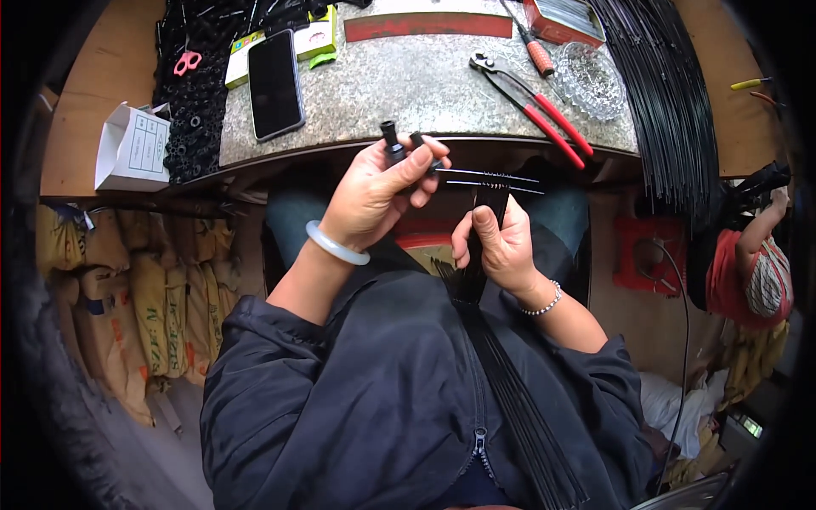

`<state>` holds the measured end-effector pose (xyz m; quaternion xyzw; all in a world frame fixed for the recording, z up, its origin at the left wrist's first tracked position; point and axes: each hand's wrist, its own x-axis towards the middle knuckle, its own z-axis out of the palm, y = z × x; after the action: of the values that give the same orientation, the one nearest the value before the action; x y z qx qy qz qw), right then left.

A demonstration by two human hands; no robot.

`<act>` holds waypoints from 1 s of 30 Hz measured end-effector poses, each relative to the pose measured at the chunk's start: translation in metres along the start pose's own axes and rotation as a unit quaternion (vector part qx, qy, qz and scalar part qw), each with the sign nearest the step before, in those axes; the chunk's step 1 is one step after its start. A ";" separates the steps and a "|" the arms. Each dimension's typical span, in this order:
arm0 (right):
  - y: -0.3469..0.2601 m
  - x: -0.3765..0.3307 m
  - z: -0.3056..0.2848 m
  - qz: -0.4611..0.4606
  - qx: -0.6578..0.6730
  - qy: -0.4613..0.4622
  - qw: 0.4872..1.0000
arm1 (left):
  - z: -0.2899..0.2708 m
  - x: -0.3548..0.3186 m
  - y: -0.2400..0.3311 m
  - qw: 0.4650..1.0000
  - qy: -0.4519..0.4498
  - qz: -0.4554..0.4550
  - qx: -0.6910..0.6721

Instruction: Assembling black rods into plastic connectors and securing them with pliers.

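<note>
My left hand (367, 189) is closed round small black tubular fittings (390, 136), which poke up between the thumb and fingers. Two thin metal pins (459, 182) reach to the right from that hand, side by side. Their far portions cross the upper end of a bundle of long thin black strands (518, 399), where small loops or coils seem to sit on the pins. My right hand (507, 248) grips this bundle just below the pins, thumb on top. The strands hang down over my dark jacket (382, 365). How the pins join the fittings is hidden by my fingers.
On the speckled table lie a phone (275, 85), red-handled pliers (535, 109), a screwdriver (539, 56) and a glass dish (589, 81). Black parts (191, 123) and a white box (134, 149) are left; more black strands (671, 102) right. Another person (752, 263) sits far right.
</note>
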<state>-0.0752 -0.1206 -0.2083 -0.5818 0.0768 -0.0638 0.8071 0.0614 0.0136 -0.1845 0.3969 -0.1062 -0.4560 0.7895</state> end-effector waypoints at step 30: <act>0.000 0.001 -0.006 0.011 0.030 -0.027 0.999 | 0.022 0.015 -0.012 1.000 -0.030 -0.005 -0.003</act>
<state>-0.0755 -0.1259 -0.2101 -0.5581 0.0594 -0.0419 0.8266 0.0509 -0.0131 -0.1814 0.3813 -0.1263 -0.4720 0.7847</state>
